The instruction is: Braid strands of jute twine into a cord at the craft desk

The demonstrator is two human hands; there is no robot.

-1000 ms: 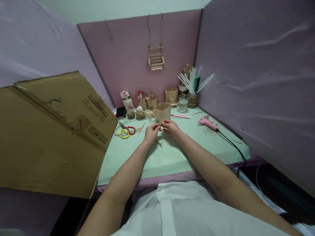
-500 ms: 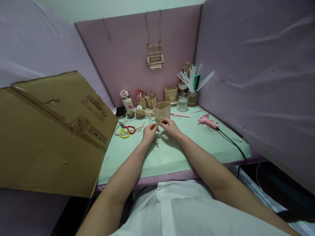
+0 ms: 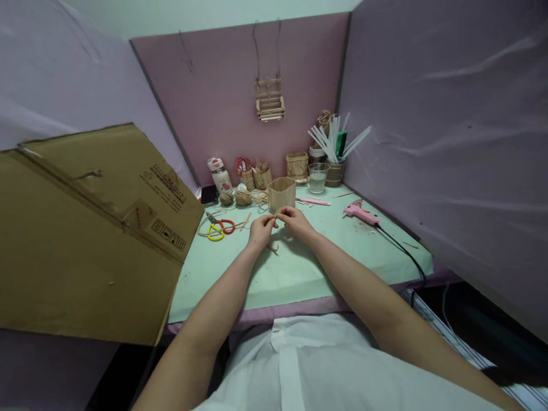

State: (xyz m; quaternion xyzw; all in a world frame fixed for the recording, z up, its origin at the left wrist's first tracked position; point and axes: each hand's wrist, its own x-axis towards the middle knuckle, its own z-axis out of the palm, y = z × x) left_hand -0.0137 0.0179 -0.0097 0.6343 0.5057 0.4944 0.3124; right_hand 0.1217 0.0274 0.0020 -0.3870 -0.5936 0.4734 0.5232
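My left hand (image 3: pixel 261 231) and my right hand (image 3: pixel 296 222) meet above the middle of the table, fingertips pinched close together. Between them they hold a thin strand of brown twine (image 3: pixel 274 249), whose tail shows below my left hand on the cloth. Most of the strand is hidden by the fingers. Just behind the fingertips stands an open-topped wooden-stick holder (image 3: pixel 282 195). To the left lie scissors (image 3: pixel 221 226) with one red and one yellow handle, beside a small wooden stick (image 3: pixel 245 221).
Twine balls (image 3: pixel 244 197), a bottle (image 3: pixel 220 174) and stick-filled holders (image 3: pixel 262 176) line the back. A cup of water (image 3: pixel 317 178) stands near white glue sticks (image 3: pixel 331 140). A pink glue gun (image 3: pixel 361 213) with a black cord lies right. A cardboard sheet (image 3: pixel 94 245) leans at left.
My fingers shift slightly on the twine, and the loop seen in front of the holder is no longer visible. The twine's tail moves a little to the right.
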